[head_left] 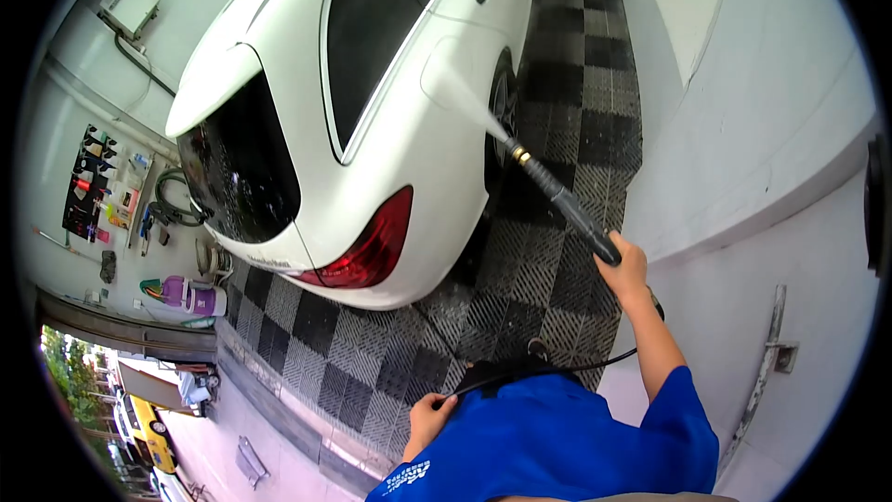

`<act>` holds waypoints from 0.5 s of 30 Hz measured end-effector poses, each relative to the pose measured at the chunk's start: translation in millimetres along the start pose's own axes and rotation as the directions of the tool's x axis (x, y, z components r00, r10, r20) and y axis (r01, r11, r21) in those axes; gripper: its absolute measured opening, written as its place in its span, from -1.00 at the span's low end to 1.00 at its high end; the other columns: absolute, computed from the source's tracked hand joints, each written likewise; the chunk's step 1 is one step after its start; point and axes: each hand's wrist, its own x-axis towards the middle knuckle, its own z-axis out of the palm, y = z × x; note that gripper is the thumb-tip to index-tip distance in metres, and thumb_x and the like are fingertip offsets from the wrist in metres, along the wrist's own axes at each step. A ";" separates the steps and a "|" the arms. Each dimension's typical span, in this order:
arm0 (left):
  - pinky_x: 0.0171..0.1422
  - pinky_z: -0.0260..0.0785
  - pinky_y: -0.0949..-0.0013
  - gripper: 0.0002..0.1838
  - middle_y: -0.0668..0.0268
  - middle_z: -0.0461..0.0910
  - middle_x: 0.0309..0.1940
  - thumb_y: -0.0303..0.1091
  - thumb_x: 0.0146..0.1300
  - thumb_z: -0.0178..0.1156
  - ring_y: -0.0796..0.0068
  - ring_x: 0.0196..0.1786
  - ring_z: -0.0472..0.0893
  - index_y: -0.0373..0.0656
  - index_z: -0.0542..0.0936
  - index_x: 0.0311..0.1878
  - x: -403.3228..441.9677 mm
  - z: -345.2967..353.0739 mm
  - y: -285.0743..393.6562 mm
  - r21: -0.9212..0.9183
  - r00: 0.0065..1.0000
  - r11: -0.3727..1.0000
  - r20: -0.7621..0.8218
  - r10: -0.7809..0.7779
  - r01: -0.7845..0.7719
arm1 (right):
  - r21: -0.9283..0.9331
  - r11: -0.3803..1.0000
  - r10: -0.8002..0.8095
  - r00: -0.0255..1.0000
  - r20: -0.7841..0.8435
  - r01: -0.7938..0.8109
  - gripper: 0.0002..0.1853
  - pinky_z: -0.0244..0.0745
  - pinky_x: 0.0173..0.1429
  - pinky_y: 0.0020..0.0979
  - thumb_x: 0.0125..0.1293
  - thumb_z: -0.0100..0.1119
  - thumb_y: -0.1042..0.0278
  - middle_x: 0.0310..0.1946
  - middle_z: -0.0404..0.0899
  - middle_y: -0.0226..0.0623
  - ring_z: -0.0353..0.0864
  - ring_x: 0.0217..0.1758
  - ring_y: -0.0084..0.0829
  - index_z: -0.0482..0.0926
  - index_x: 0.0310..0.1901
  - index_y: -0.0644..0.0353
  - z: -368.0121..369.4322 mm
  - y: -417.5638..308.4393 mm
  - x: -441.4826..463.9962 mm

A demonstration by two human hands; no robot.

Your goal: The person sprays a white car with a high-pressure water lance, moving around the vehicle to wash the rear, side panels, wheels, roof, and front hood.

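Blue shirt (567, 442), hose (604, 363) (car (423, 153) beyond)

From my remote seat I see the black spray wand (562, 200) slanting up and left, a brass-coloured ring (520, 154) near its tip; white spray (474, 107) fans from it over the rear side of the white car (441, 177); the car's dark rear glass (243, 163) and red tail light (372, 246) face me; the black hose (599, 365) curves across below.
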 end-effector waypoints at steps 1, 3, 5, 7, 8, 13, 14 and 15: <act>-0.13 0.48 0.31 -0.58 0.17 0.70 -0.40 0.02 0.13 0.38 0.31 -0.28 0.69 -0.22 0.69 -0.24 1.9 3.2 9.3 -0.002 0.999 1.000 0.051 -0.009 0.009 | 0.050 0.998 -0.027 0.998 0.053 0.024 -0.78 0.44 -0.30 -0.19 0.03 0.35 0.35 -0.54 0.55 -0.05 0.58 -0.36 0.07 0.54 -0.30 0.19 -9.0 -7.1 4.6; -0.12 0.48 0.31 -0.55 0.18 0.70 -0.41 0.05 0.11 0.39 0.32 -0.29 0.70 -0.21 0.69 -0.25 8.5 11.5 16.8 -0.007 0.993 0.999 0.117 -0.032 0.033 | 0.070 0.998 -0.002 1.000 0.009 0.001 -0.79 0.43 -0.32 -0.21 0.04 0.35 0.34 -0.56 0.54 -0.06 0.58 -0.39 0.05 0.55 -0.31 0.19 -19.8 -13.9 19.1; -0.10 0.48 0.30 -0.51 0.17 0.69 -0.44 0.13 0.11 0.36 0.31 -0.28 0.70 -0.19 0.70 -0.26 15.7 18.4 22.1 0.073 0.996 0.997 0.092 -0.020 0.013 | 0.028 1.000 0.000 0.994 -0.110 0.004 -0.79 0.41 -0.35 -0.20 0.07 0.35 0.28 -0.60 0.51 -0.05 0.58 -0.45 0.02 0.58 -0.32 0.18 -24.9 -18.7 41.5; -0.09 0.48 0.29 -0.51 0.17 0.69 -0.44 0.15 0.12 0.34 0.30 -0.27 0.70 -0.17 0.70 -0.27 18.6 15.6 45.4 0.109 0.992 0.993 0.113 -0.054 0.042 | 0.015 1.000 -0.026 0.990 -0.138 0.028 -0.78 0.44 -0.31 -0.16 0.06 0.36 0.28 -0.53 0.56 -0.04 0.58 -0.38 0.06 0.58 -0.28 0.14 -38.5 -36.5 66.8; -0.08 0.48 0.29 -0.51 0.17 0.69 -0.43 0.15 0.13 0.34 0.29 -0.27 0.70 -0.17 0.70 -0.27 20.8 12.0 62.3 0.122 0.986 0.990 0.146 -0.082 0.064 | -0.001 1.000 -0.029 0.989 -0.148 0.029 -0.76 0.46 -0.26 -0.12 0.05 0.38 0.27 -0.47 0.60 -0.04 0.59 -0.30 0.09 0.59 -0.25 0.10 -49.7 -48.0 78.8; -0.11 0.47 0.30 -0.53 0.16 0.67 -0.40 0.12 0.21 0.28 0.33 -0.27 0.68 -0.16 0.67 -0.19 54.5 32.2 92.2 -0.025 0.943 0.995 0.316 0.104 -0.101 | 0.079 0.937 -0.332 0.937 -0.112 0.341 -0.72 0.50 -0.20 -0.22 0.09 0.37 0.28 -0.37 0.61 -0.03 0.62 -0.27 0.03 0.59 -0.22 0.23 -118.2 -147.5 169.8; -0.12 0.46 0.32 -0.55 0.17 0.66 -0.41 0.10 0.23 0.28 0.36 -0.28 0.66 -0.17 0.65 -0.19 62.9 35.6 105.3 -0.077 0.929 0.987 0.335 0.156 -0.138 | 0.023 0.914 -0.400 0.910 -0.105 0.405 -0.70 0.51 -0.13 -0.22 0.09 0.36 0.27 -0.32 0.63 -0.02 0.64 -0.21 0.00 0.60 -0.19 0.26 -129.9 -169.4 193.7; -0.13 0.45 0.35 -0.59 0.19 0.65 -0.43 0.04 0.26 0.28 0.42 -0.30 0.64 -0.18 0.63 -0.20 72.8 41.3 116.5 -0.128 0.921 0.976 0.328 0.210 -0.177 | -0.024 0.915 -0.404 0.914 -0.038 0.404 -0.70 0.51 -0.07 -0.20 0.09 0.37 0.26 -0.29 0.63 -0.02 0.63 -0.16 -0.02 0.61 -0.18 0.23 -148.4 -205.6 213.1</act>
